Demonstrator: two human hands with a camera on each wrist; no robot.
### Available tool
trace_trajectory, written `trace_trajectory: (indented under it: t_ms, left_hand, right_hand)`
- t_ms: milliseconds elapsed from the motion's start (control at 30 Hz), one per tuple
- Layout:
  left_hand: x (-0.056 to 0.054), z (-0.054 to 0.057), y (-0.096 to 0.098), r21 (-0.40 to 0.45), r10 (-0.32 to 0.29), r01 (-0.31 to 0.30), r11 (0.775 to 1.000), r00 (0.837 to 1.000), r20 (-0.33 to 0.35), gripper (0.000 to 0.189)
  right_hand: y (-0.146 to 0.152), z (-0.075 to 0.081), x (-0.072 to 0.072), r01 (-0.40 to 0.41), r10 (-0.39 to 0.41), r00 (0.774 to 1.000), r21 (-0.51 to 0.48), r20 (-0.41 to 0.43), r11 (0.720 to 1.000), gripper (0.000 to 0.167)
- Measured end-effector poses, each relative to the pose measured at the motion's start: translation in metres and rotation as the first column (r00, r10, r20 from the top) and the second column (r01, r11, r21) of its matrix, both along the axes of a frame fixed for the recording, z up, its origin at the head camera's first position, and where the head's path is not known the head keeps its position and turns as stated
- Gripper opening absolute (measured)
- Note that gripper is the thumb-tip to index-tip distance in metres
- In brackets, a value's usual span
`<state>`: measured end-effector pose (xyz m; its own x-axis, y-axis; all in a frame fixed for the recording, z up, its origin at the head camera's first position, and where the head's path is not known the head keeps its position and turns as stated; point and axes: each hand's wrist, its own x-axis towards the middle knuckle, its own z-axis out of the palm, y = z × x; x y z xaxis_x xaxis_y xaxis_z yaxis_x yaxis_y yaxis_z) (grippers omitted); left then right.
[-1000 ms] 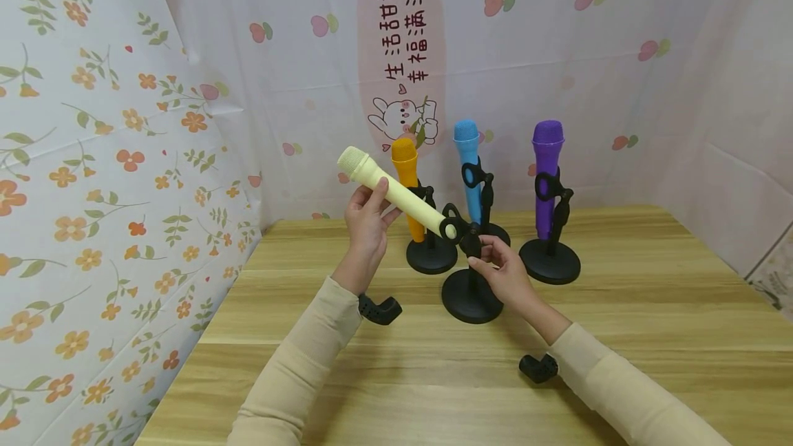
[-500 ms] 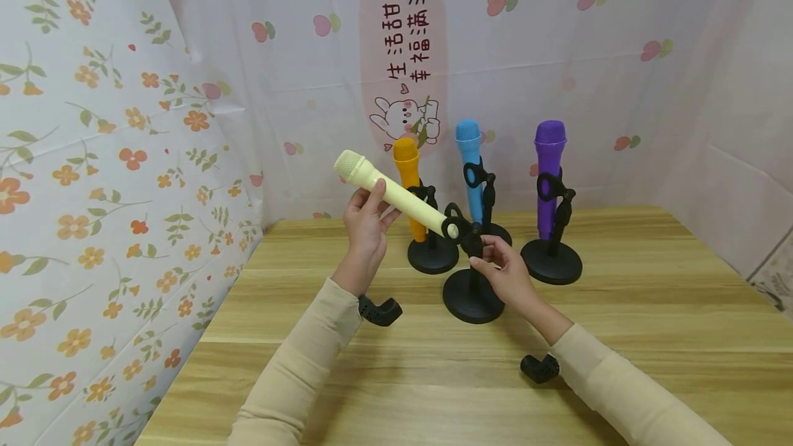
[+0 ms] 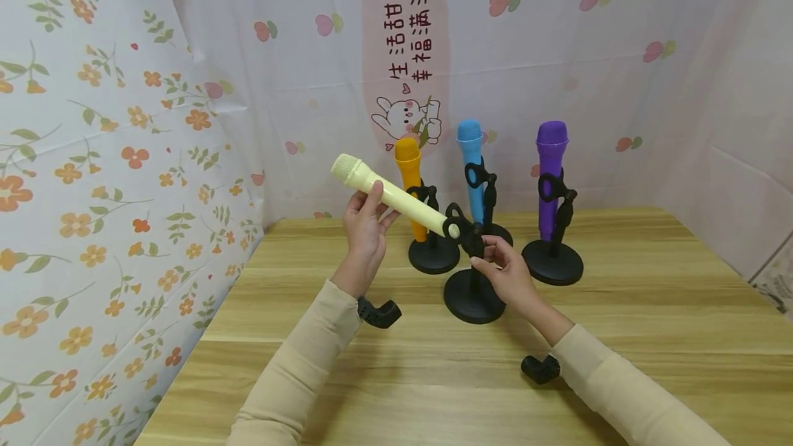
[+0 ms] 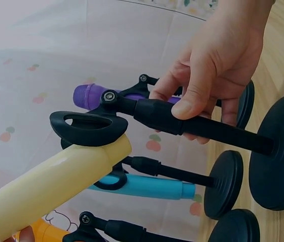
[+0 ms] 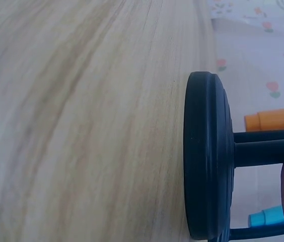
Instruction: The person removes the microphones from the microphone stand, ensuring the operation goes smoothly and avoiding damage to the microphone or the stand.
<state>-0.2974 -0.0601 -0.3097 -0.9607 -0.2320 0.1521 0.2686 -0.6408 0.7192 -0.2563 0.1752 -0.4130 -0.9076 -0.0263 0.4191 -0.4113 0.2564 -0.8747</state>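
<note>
Microphone, cream, is pinched aslant by the left hand, its tail end against the clip — stand gripped by the right hand; both are best kept aligned

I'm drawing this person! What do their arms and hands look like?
The left sleeve and right sleeve are plain beige with soft folds. The left hand and right hand wear no gloves. A bent black piece shows beside each sleeve's end.
</note>
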Motion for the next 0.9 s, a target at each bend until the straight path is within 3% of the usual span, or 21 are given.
trace_trajectory:
  t_ms: [233, 433, 633, 900]
  left_hand:
    - [-0.002, 0.007, -0.015, 0.045, 0.066, -0.065, 0.997, 0.998, -0.023, 0.016]
    - [-0.002, 0.011, -0.019, -0.005, 0.032, -0.032, 0.999, 0.999, -0.017, 0.015]
    - [0.0, 0.008, -0.023, -0.002, 0.052, -0.052, 0.999, 0.999, 0.005, 0.013]
    - [0.002, 0.001, -0.032, -0.069, 0.052, -0.049, 0.996, 0.998, 0.04, 0.019]
  right_hand:
    - [0.0, 0.001, -0.001, 0.009, -0.009, 1.0, 0.021, 0.004, 1.0, 0.032]
    - [0.004, 0.004, -0.001, 0.047, -0.047, 0.999, 0.036, 0.0, 0.998, 0.033]
    - [0.004, 0.002, -0.001, 0.03, -0.031, 0.999, 0.043, 0.015, 0.999, 0.034]
    - [0.001, 0.002, 0.002, 0.015, -0.016, 0.999, 0.017, 0.045, 1.0, 0.035]
